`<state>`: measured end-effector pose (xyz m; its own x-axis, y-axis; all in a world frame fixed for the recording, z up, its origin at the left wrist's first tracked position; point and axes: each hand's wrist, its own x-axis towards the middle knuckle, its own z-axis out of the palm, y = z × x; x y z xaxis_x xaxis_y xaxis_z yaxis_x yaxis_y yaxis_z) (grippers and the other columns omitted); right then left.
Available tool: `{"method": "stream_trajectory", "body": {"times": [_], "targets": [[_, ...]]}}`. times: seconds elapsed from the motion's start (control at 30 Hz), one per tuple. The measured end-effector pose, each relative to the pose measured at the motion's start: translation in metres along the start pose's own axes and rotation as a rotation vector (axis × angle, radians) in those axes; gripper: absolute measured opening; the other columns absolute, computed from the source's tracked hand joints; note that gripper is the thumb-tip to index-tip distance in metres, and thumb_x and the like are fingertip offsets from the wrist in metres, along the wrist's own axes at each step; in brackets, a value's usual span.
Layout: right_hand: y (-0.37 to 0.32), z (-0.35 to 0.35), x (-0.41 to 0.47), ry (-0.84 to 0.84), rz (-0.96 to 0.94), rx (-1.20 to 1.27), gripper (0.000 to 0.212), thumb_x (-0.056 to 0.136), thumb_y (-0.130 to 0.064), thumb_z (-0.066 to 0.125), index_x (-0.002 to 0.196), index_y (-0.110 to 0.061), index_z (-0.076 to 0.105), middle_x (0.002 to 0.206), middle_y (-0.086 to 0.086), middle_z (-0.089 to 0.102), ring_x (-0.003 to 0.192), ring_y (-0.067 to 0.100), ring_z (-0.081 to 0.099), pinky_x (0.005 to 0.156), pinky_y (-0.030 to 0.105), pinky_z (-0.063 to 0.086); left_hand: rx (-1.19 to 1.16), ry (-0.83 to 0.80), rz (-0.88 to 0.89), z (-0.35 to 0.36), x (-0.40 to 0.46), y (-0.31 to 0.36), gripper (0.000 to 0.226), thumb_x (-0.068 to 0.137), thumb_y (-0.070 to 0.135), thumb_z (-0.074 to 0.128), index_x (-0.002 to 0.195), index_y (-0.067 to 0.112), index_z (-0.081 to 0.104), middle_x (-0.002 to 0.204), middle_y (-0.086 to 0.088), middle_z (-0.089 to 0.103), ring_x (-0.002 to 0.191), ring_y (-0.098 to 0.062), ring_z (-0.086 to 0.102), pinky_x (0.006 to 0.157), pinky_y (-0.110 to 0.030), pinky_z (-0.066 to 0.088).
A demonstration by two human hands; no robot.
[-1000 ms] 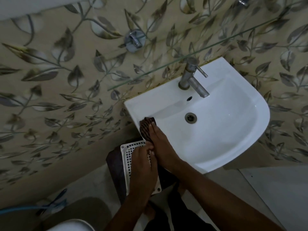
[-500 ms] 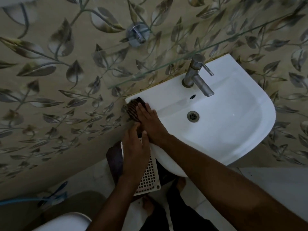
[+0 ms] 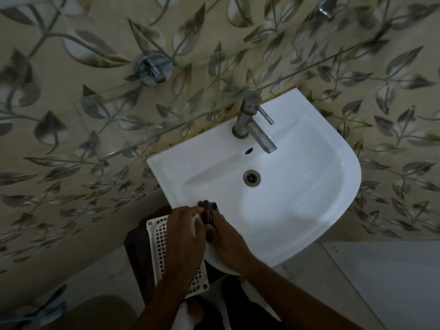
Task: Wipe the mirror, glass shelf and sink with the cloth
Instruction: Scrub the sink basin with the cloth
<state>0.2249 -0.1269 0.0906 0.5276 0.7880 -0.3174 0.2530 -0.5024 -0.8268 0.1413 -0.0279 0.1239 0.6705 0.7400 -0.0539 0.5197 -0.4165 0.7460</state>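
A white sink point(image 3: 297, 210) hangs on the leaf-patterned wall, with a steel tap point(image 3: 252, 125) at its back and a drain point(image 3: 251, 177) in the bowl. The dark cloth point(image 3: 207, 207) lies bunched on the sink's near-left rim. My right hand point(image 3: 226, 236) grips the cloth and presses it on the rim. Beside it, my left hand point(image 3: 185, 234) rests on the rim edge, its fingertips touching the cloth. The glass shelf point(image 3: 214, 108) runs slantwise above the sink's back edge. No mirror is plainly in view.
A white plastic lattice basket point(image 3: 159, 246) stands on a dark stool under the sink's left side. A chrome shelf bracket point(image 3: 152, 67) sticks out of the wall. Pale floor tiles point(image 3: 381, 282) lie to the right, and a blue hose point(image 3: 47, 306) at bottom left.
My right hand has slid the cloth from the sink's back-left corner along the left rim toward me. My left hand followed it and now touches the cloth.
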Motion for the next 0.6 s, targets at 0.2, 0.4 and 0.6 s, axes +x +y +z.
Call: {"method": "stream_trajectory", "body": {"times": [0.2, 0.4, 0.6], "targets": [[-0.027, 0.012, 0.095, 0.0, 0.239, 0.003, 0.054, 0.109, -0.033, 0.036, 0.155, -0.005, 0.028, 0.163, 0.019, 0.024, 0.15, 0.034, 0.028, 0.119, 0.048, 0.029, -0.058, 0.053, 0.019, 0.0, 0.017, 0.01, 0.028, 0.096, 0.004, 0.044, 0.114, 0.008, 0.066, 0.115, -0.01, 0.063, 0.107, -0.027, 0.059, 0.096, -0.034, 0.047], [0.014, -0.003, 0.127, 0.024, 0.478, -0.238, 0.072, 0.109, -0.034, 0.028, 0.156, 0.003, -0.013, 0.167, 0.02, -0.015, 0.156, 0.034, -0.009, 0.126, 0.05, 0.004, -0.047, 0.081, 0.037, 0.002, 0.032, 0.016, 0.023, 0.097, 0.005, 0.053, 0.113, 0.012, 0.067, 0.111, -0.002, 0.064, 0.107, -0.021, 0.059, 0.096, -0.042, 0.05], [0.057, -0.02, 0.107, -0.058, 0.175, -0.41, 0.068, 0.109, -0.031, 0.034, 0.159, -0.003, -0.001, 0.168, 0.019, -0.008, 0.156, 0.034, -0.009, 0.126, 0.053, 0.004, 0.032, -0.01, 0.047, 0.024, 0.031, 0.019, 0.027, 0.093, 0.008, 0.059, 0.118, 0.018, 0.064, 0.113, 0.004, 0.059, 0.106, -0.014, 0.054, 0.096, -0.019, 0.038]]}}
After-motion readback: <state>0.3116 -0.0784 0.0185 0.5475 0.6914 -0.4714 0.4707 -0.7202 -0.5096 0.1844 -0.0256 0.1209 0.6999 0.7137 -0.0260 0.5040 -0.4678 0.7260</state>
